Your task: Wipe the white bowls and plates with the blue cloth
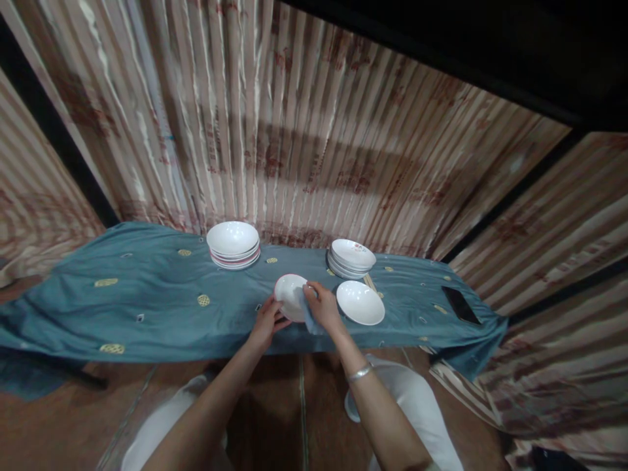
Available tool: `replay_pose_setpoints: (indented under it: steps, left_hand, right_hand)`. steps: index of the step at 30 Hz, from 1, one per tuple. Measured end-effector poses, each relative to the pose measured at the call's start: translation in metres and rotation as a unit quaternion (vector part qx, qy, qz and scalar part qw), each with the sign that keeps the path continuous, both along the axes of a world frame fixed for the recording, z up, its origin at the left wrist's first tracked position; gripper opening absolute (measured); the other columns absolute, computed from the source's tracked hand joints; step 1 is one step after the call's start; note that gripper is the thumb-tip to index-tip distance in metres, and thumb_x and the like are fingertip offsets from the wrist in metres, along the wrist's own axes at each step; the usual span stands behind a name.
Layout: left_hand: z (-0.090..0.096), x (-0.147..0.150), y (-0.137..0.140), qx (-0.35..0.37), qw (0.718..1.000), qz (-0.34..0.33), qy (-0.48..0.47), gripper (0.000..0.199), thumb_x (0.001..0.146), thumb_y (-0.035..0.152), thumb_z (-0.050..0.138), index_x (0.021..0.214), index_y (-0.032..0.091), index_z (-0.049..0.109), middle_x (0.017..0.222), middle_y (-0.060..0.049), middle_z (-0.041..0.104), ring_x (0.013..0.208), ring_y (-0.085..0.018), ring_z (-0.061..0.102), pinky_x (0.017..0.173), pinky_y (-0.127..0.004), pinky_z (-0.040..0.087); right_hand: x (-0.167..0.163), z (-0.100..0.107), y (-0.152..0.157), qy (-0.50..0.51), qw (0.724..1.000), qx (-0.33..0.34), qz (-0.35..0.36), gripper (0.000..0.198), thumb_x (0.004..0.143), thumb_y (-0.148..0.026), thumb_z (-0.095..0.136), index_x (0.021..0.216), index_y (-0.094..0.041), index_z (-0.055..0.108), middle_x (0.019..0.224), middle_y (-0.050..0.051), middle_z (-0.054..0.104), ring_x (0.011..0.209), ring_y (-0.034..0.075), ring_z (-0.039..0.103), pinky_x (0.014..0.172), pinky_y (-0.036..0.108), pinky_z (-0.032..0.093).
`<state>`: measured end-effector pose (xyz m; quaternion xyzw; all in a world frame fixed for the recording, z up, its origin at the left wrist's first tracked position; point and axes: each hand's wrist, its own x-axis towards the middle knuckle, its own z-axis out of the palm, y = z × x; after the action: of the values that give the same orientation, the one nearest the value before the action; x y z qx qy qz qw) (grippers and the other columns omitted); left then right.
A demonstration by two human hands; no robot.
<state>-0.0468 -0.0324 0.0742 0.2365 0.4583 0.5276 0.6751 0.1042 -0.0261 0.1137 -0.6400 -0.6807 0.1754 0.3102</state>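
A white plate with a reddish rim (289, 292) is held over the front part of the table, tilted toward me. My left hand (268, 319) grips its lower left edge, thumb near the rim and fingers beneath. My right hand (321, 305) holds a light blue cloth (310, 317) against the right side of the plate. Part of the cloth hangs below the hand. Just right of my right hand, a white bowl (360, 302) rests on the tablecloth. Behind that bowl is a stack of white bowls (352, 256), the top one with a small floral print.
A second stack of white dishes (233, 242), some with red rims, stands at the back left. A dark phone (460, 305) lies at the right end of the table. Teal cloth (161, 294) covers the table, and a pleated curtain (304, 144) hangs behind it.
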Motion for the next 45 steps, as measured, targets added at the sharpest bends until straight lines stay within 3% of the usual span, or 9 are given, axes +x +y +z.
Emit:
replay_pose_setpoints:
  steps: [4, 10, 16, 19, 22, 27, 33, 39, 45]
  left_hand:
    - [0.001, -0.001, 0.001, 0.012, 0.999, -0.021, 0.021, 0.032, 0.085, 0.019, 0.057, 0.117, 0.015, 0.059, 0.098, -0.011, 0.071, 0.072, -0.018, 0.07, 0.062, -0.033, 0.06]
    - [-0.002, 0.003, 0.004, 0.009, 0.998, -0.015, 0.053, 0.04, 0.086, 0.025, 0.06, 0.125, 0.019, 0.058, 0.115, -0.013, 0.068, 0.086, -0.02, 0.07, 0.061, -0.028, 0.059]
    - [-0.001, 0.006, 0.002, 0.036, 0.999, -0.03, 0.024, 0.055, 0.084, 0.03, 0.064, 0.137, 0.025, 0.05, 0.119, -0.01, 0.067, 0.091, -0.023, 0.07, 0.066, -0.036, 0.061]
    - [0.001, 0.005, 0.003, 0.038, 0.999, -0.029, 0.01, 0.068, 0.083, 0.031, 0.066, 0.145, 0.03, 0.039, 0.123, -0.01, 0.065, 0.093, -0.023, 0.07, 0.069, -0.037, 0.061]
    - [0.0, 0.003, 0.004, 0.036, 0.999, -0.031, 0.009, 0.066, 0.084, 0.031, 0.064, 0.145, 0.031, 0.039, 0.125, -0.009, 0.065, 0.092, -0.022, 0.07, 0.069, -0.035, 0.061]
    - [-0.004, 0.001, 0.006, 0.037, 0.999, -0.029, 0.007, 0.055, 0.085, 0.031, 0.063, 0.138, 0.029, 0.049, 0.123, -0.009, 0.066, 0.087, -0.019, 0.071, 0.067, -0.03, 0.061]
    - [-0.007, 0.001, 0.009, 0.031, 0.999, -0.023, 0.002, 0.053, 0.086, 0.033, 0.062, 0.137, 0.028, 0.05, 0.117, -0.009, 0.069, 0.084, -0.019, 0.071, 0.065, -0.031, 0.061]
    - [-0.008, 0.0, 0.01, 0.036, 0.999, -0.031, 0.008, 0.051, 0.088, 0.031, 0.059, 0.138, 0.029, 0.049, 0.122, -0.008, 0.066, 0.088, -0.021, 0.071, 0.067, -0.035, 0.062]
    - [-0.002, 0.001, 0.008, 0.033, 0.999, -0.034, 0.009, 0.054, 0.086, 0.029, 0.062, 0.138, 0.029, 0.049, 0.116, -0.008, 0.07, 0.091, -0.023, 0.071, 0.07, -0.037, 0.061]
  right_hand:
    - [-0.004, -0.015, 0.023, -0.041, 0.996, -0.026, 0.074, 0.036, 0.093, -0.026, 0.049, 0.124, -0.012, 0.06, 0.127, 0.016, 0.063, 0.12, 0.024, 0.058, 0.102, 0.034, 0.043]
    - [0.019, -0.019, 0.014, -0.145, 0.982, 0.038, 0.113, 0.046, 0.093, -0.028, 0.049, 0.137, -0.014, 0.05, 0.146, 0.017, 0.045, 0.138, 0.026, 0.038, 0.111, 0.044, 0.033]
    - [0.024, -0.022, 0.02, -0.209, 0.946, -0.097, 0.23, 0.04, 0.089, -0.017, 0.049, 0.128, -0.014, 0.06, 0.13, 0.014, 0.061, 0.124, 0.024, 0.054, 0.106, 0.037, 0.039]
    - [0.021, -0.022, 0.02, -0.2, 0.944, -0.1, 0.243, 0.037, 0.087, -0.015, 0.05, 0.12, -0.018, 0.066, 0.122, 0.009, 0.067, 0.114, 0.021, 0.06, 0.1, 0.032, 0.043]
    - [0.018, -0.02, 0.015, -0.142, 0.95, -0.1, 0.258, 0.036, 0.084, -0.013, 0.05, 0.111, -0.024, 0.071, 0.111, 0.002, 0.072, 0.104, 0.018, 0.065, 0.092, 0.027, 0.046]
    - [0.002, -0.022, 0.011, 0.024, 0.963, -0.088, 0.255, 0.036, 0.079, -0.011, 0.048, 0.099, -0.024, 0.075, 0.095, -0.001, 0.076, 0.088, 0.017, 0.069, 0.08, 0.025, 0.049]
    - [-0.028, -0.027, 0.027, 0.102, 0.986, -0.02, 0.13, 0.034, 0.075, -0.01, 0.051, 0.099, -0.02, 0.072, 0.097, 0.002, 0.074, 0.088, 0.017, 0.067, 0.081, 0.025, 0.049]
    - [-0.038, -0.022, 0.053, -0.005, 0.997, 0.044, 0.068, 0.021, 0.085, -0.013, 0.049, 0.096, -0.018, 0.066, 0.099, 0.006, 0.071, 0.092, 0.018, 0.064, 0.09, 0.029, 0.046]
    - [-0.016, -0.026, 0.065, -0.181, 0.977, 0.08, 0.08, 0.019, 0.091, -0.017, 0.047, 0.103, -0.015, 0.061, 0.103, 0.012, 0.067, 0.1, 0.022, 0.059, 0.093, 0.033, 0.044]
